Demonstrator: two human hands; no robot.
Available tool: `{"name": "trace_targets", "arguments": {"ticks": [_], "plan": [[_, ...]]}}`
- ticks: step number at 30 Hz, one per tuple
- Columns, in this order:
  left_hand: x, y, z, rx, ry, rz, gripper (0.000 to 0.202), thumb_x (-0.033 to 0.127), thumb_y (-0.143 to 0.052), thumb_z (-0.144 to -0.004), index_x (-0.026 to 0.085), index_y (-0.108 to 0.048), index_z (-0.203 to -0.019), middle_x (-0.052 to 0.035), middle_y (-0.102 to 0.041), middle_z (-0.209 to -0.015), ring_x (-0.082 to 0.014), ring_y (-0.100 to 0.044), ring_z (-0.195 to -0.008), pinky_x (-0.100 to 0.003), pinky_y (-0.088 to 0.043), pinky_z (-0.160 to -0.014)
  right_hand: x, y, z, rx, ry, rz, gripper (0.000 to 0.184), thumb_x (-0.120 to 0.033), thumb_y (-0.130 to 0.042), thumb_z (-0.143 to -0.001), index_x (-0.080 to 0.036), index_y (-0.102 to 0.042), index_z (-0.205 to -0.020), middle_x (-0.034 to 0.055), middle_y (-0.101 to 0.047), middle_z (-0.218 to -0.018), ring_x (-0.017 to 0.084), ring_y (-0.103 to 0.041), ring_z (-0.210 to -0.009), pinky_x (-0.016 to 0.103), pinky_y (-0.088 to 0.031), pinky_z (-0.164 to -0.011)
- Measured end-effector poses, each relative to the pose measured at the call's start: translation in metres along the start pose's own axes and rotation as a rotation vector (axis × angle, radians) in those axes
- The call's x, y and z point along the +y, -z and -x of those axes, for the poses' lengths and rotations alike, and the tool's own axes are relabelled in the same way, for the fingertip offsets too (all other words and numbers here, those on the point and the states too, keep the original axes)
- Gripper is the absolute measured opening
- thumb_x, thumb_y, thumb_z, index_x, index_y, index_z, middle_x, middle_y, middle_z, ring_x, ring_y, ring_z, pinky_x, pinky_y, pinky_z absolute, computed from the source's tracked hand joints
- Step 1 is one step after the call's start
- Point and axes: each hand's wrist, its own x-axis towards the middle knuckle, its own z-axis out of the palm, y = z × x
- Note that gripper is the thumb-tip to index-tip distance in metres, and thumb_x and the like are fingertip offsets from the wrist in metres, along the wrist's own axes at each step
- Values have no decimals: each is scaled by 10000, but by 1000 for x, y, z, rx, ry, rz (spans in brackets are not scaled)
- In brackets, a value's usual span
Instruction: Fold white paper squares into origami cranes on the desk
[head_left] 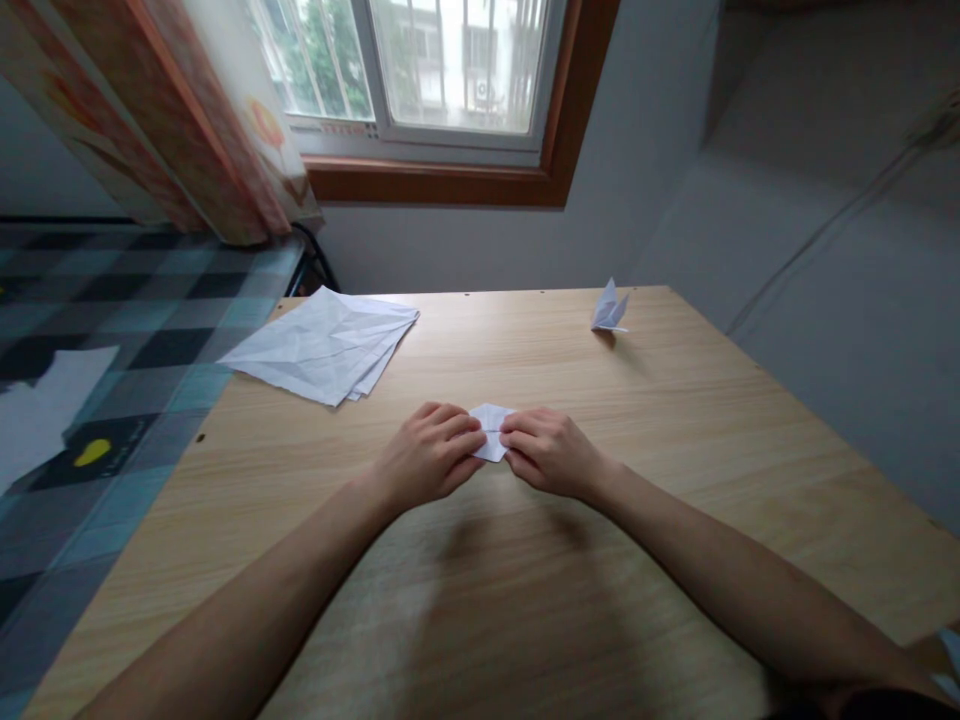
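Observation:
Between my two hands is a small piece of folded white paper [492, 434], with a crease or slit running across its middle. My left hand [435, 450] pinches its left edge, and my right hand [553, 450] grips the right edge, thumbs nearest me. Both hands are just above the middle of the wooden table [525, 600]. Part of the paper is hidden under my fingers.
Several creased white sheets [326, 340] lie stacked at the table's far left. A folded paper figure [610, 308] stands near the back edge, right of centre. To the left is a bed with a checked cover [180, 345] and loose paper [45, 410]. A window [450, 70] is ahead.

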Motion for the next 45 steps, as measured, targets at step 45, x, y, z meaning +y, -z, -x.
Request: {"name": "trace_targets", "arguments": {"ticks": [45], "plan": [[4,-3,1,-82,63,33,239,271,-517,-941,242,-706,-1083,-101,-616,-1286,-253,-570,-1069,-424,-455,-909,9,-19,-18,163,-549,-397,360,-58,-625,-805,-176,-680,-1141,86,-728,-1047,207,-641,-926,382,-521,-881]]}}
